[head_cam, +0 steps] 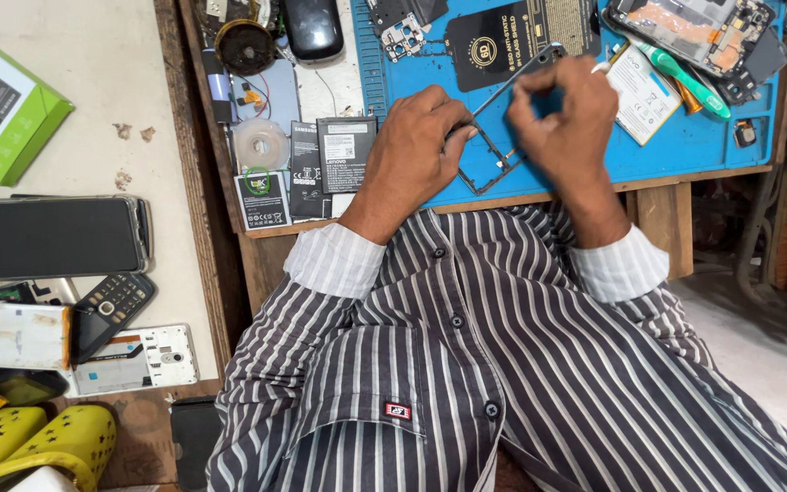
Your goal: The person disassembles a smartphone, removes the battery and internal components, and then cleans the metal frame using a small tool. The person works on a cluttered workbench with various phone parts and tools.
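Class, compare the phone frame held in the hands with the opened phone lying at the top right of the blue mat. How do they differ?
The phone frame is a bare, empty outline; the opened phone is full of parts. The phone frame is gripped by the left hand and right hand; the opened phone lies untouched. Both sit over the blue mat.

Green and white flat box (2, 105) at the far left edge, black rectangular screen-protector package (512, 36) with a round gold mark on the blue mat (685, 146), white-labelled black batteries (325, 164) beside it, dark phone screen (47, 237) lying left, small white-labelled battery (644, 91) right.
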